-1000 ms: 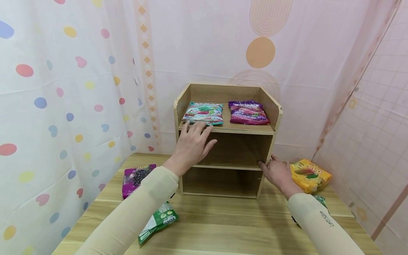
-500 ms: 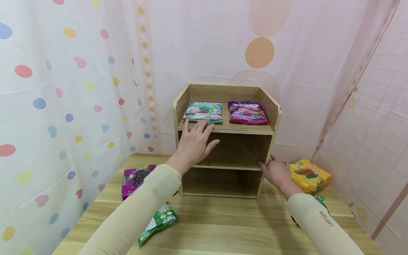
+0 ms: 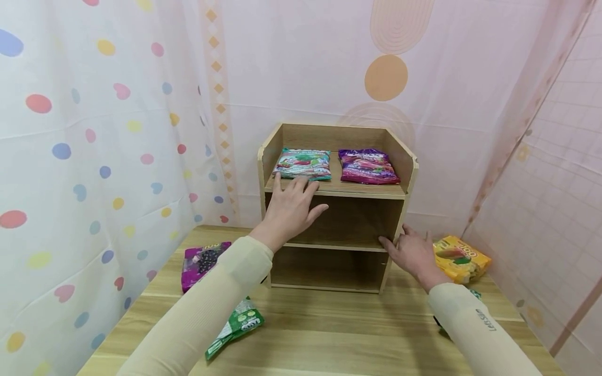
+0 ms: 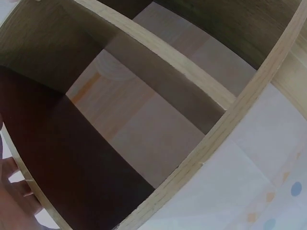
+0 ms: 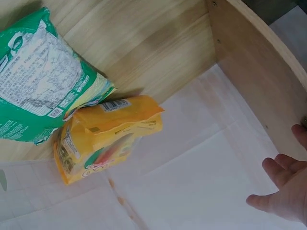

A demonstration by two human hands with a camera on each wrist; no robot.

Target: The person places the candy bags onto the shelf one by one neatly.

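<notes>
My left hand (image 3: pixel 291 206) reaches to the front edge of the top tier of a wooden shelf unit (image 3: pixel 334 194). Its spread fingertips lie at the near edge of a teal mint candy bag (image 3: pixel 303 163); whether they touch it is hard to tell. Only part of that hand (image 4: pixel 17 203) shows at the left wrist view's lower left. A purple berries candy bag (image 3: pixel 368 167) lies on the same tier, to the right. My right hand (image 3: pixel 416 254) is beside the unit's right panel (image 5: pixel 264 67), thumb at the panel's front edge, fingers loosely spread, holding nothing.
On the table (image 3: pixel 324 334) left of the unit lie a purple bag (image 3: pixel 199 265) and a green-and-white bag (image 3: pixel 242 321), partly behind my left forearm. Right of it are a yellow mango bag (image 3: pixel 463 258) and a green bag (image 5: pixel 41 79). Curtains (image 3: pixel 141 130) surround the table.
The mint candy bag has slid slightly back, my left fingertips moving forward with it. My right fingers have spread and lifted a little from the side panel.
</notes>
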